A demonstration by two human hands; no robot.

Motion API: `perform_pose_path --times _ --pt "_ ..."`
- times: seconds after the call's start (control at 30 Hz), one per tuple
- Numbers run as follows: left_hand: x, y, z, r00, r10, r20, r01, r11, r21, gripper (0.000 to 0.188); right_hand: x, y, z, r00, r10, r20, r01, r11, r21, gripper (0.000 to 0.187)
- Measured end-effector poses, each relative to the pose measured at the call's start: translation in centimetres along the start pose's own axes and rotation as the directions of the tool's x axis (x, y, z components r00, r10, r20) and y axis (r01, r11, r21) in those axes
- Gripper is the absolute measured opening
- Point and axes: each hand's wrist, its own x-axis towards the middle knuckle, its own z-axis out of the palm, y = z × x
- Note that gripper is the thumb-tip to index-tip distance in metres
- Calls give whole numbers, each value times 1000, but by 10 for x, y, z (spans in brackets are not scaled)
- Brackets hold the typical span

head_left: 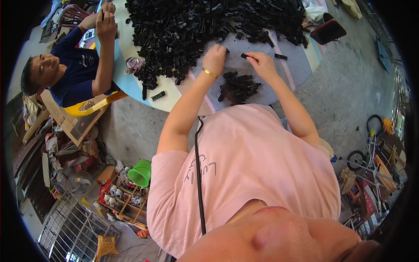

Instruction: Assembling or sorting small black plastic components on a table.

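Pinching a black clip (pixel 244 56) by its end at one o'clock above the counter (pixel 304 65), the right grip (pixel 263 65) suited something probably light and stiff; whether the curled left grip (pixel 214 60) held anything was unclear.

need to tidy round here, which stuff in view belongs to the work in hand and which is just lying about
Work in hand:
- black piece in right hand
- small black pile
- large black heap

Apparently lying about:
- green bucket
- fan
- yellow bag
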Motion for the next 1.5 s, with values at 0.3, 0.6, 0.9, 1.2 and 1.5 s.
perform_pose_path --times 0.3,0.6,0.9,1.2,1.5 --pt "-30 12 -16 982 174 -77 -186 964 -189 8 16 -7 23 966 123 226 -179 952 248 19" --pt "-8 2 -18 604 -443 663 795 387 -466 26 35 -5 38 974 -19 226 2 997 76 20" --pt "3 16 -27 595 -488 639 787 517 -338 24 41 -5 38 814 396 425 -512 834 203 28" --pt "12 12 -21 538 -463 704 793 561 -237 26 55 -11 35 738 490 464 -517 852 -76 35" --pt "-33 22 -58 822 -227 522 505 714 -485 20 -1 28 -30 968 -47 -245 -5 978 -207 23"
